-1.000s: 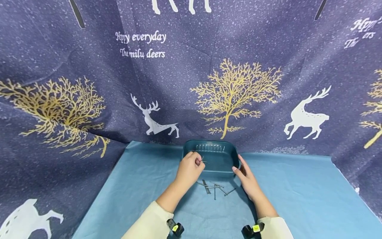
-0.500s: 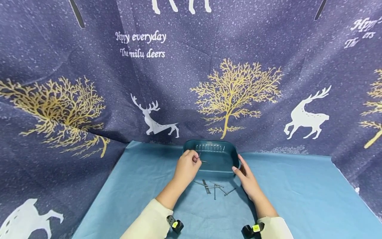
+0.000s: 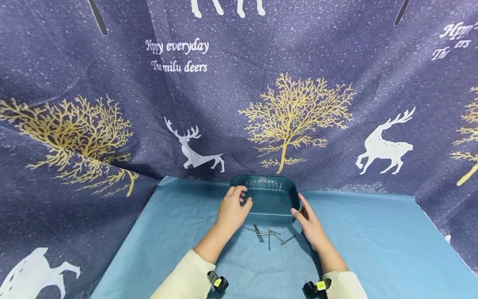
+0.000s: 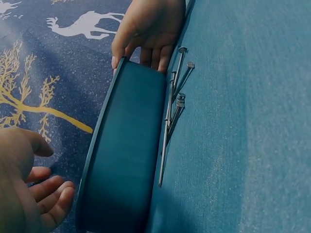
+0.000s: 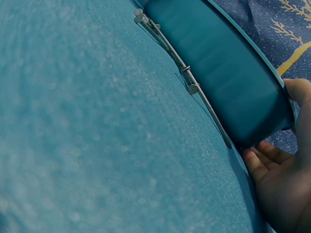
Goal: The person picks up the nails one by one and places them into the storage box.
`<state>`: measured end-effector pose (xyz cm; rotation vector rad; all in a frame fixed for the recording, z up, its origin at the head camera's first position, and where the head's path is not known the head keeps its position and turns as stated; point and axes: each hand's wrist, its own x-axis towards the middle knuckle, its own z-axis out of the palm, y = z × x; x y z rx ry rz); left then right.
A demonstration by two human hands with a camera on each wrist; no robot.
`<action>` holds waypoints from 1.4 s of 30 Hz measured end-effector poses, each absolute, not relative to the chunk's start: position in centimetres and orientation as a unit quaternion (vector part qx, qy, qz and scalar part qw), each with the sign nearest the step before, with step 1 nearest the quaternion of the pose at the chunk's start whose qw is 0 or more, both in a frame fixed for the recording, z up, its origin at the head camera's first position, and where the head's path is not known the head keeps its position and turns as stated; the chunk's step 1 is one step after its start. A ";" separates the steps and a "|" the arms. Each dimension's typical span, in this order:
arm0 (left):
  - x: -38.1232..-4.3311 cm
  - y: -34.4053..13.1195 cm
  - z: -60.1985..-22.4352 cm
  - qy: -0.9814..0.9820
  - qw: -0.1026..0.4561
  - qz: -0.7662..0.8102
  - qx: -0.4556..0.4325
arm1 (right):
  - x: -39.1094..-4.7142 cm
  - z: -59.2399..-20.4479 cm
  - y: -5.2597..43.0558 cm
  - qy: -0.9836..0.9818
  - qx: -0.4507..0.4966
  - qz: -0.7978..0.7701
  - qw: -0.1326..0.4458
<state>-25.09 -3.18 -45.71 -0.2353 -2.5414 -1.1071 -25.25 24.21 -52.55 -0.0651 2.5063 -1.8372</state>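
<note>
backdrop (image 3: pixel 321 50): navy, speckled | deer (image 3: pixel 386 147): white | trees (image 3: pixel 282 153): gold | lettering (image 3: pixel 187 46): white | tablecloth (image 3: pixel 373 236): blue

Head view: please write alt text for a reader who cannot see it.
A person's empty left grip is at the left end of a teal tray with some nails inside; the right grip holds its other end. More nails lie in front on blue cloth.

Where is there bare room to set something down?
The cloth is bare left of the left hand, right of the right hand, and on the near side of the nails. Crowded: in front of the tray, where nails cross.
</note>
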 end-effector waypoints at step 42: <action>-22.8 -4.0 -46.6 -0.905 0.159 -0.377 -0.119 | -25.1 -52.3 24.2 0.804 -0.019 -0.594 0.021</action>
